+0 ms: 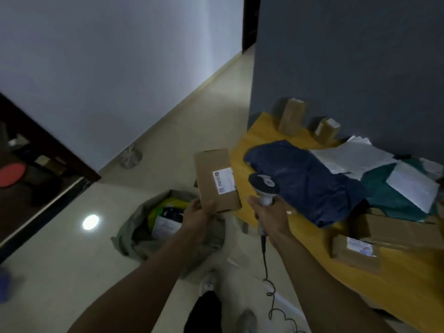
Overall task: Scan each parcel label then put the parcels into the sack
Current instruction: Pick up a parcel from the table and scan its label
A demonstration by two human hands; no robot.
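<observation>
Both forearms reach out from the bottom of the view. Left hand (pixel 200 213) grips the bottom end of a long cardboard parcel (pixel 216 181), held upright with its white label (pixel 224 180) facing the camera. Right hand (pixel 269 217) is wrapped round the handle of a barcode scanner (pixel 263 186), whose head sits just beside the label; its curly cable (pixel 266 272) hangs down toward the floor. The parcel is up in the air, above the far edge of the open grey-green sack (pixel 129 234), which sits on the floor with a few packets already inside. To the right is a yellow table (pixel 262 135) with a navy poly mailer (pixel 307 181), a green one (pixel 384 188), some white mailers (pixel 353 152) and a small taped box (pixel 355 253) near the front. Two more boxes (pixel 292 116) stand against the wall.
</observation>
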